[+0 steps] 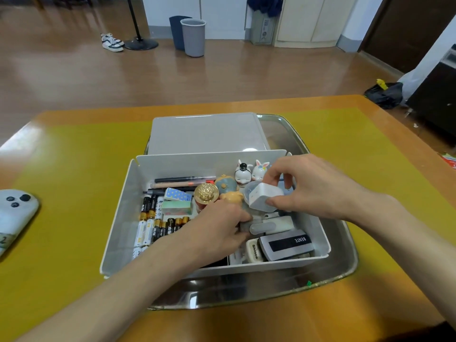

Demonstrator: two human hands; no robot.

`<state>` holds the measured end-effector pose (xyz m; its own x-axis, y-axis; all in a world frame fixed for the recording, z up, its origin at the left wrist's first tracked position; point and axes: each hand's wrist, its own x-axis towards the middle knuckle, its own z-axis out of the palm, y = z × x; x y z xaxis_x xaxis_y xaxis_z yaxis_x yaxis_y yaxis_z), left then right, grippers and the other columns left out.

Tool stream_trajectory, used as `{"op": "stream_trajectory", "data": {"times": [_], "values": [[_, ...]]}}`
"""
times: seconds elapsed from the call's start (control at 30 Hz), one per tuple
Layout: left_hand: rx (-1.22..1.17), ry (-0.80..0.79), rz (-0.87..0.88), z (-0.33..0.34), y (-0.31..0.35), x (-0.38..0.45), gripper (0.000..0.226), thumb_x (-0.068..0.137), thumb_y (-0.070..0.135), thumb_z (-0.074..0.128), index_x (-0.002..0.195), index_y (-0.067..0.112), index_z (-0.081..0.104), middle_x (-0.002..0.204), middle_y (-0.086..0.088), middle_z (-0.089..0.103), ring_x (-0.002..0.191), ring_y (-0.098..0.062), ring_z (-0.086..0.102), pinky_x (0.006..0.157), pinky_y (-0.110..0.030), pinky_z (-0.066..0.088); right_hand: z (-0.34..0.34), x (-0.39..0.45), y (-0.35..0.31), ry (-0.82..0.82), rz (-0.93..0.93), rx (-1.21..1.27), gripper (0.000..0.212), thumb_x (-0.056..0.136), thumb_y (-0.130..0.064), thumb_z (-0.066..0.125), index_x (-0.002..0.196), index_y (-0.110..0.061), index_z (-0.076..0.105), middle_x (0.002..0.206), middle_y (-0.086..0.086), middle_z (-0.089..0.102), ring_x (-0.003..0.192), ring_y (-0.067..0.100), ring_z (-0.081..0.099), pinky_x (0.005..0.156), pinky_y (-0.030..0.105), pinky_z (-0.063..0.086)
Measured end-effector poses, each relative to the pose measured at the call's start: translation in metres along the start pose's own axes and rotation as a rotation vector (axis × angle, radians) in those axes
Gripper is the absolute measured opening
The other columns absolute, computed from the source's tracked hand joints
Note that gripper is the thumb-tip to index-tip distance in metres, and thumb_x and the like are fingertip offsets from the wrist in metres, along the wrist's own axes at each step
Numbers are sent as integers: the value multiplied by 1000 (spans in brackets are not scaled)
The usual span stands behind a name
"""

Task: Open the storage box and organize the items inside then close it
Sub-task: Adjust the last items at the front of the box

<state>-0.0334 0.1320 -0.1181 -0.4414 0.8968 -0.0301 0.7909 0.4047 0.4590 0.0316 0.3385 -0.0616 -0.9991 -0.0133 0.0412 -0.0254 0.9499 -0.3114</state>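
Note:
The white storage box (118, 218) stands open on a metal tray (345, 262), with its lid (204, 134) lying flat behind it. Inside are several batteries (150, 225), pens (182, 180), erasers (177, 195), a gold-topped jar (206, 192), small figurines (244, 171) and chargers (286, 243). My right hand (313, 186) holds a white charger block (264, 198) over the box's right side. My left hand (219, 228) reaches into the middle of the box, its fingers on a grey-white item (262, 228); whether it grips it is unclear.
The tray sits on a yellow-green mat (74, 169) on a wooden table (246, 324). A pale device with dark dots (14, 208) lies at the left edge. Bins (192, 35), shoes and a stand base are on the floor beyond.

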Motion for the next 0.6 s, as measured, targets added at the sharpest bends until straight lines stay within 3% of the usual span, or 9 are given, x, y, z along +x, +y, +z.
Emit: {"op": "stream_trajectory", "data": {"times": [0.1,0.23,0.4,0.6], "values": [[72,51,1,-20,0,-7,17,92,24,60,81,11,64,82,1,60,79,-17,51,73,-33,42,3,2,-2,2,-3,-11,28,68,-57,66,90,-40,64,81,-26,61,77,-1,57,62,31,46],[86,146,-100,-50,-21,-43,18,93,32,60,93,23,75,84,9,68,80,-8,59,75,-35,50,11,5,-12,15,-58,0,26,72,-57,68,91,-40,62,82,-24,59,78,0,56,62,30,46],[167,213,-171,-61,-25,-71,23,92,43,50,89,33,71,80,17,63,77,-4,58,65,-34,53,21,12,-31,-19,-135,-13,21,77,-46,73,95,-36,67,89,-18,60,75,1,53,65,28,44],[52,254,-147,-50,-23,-46,11,92,31,61,92,29,71,80,17,66,76,-3,61,69,-33,55,25,13,-39,-92,-143,-80,21,79,-44,71,99,-39,67,91,-21,54,77,2,53,73,33,49]]}}
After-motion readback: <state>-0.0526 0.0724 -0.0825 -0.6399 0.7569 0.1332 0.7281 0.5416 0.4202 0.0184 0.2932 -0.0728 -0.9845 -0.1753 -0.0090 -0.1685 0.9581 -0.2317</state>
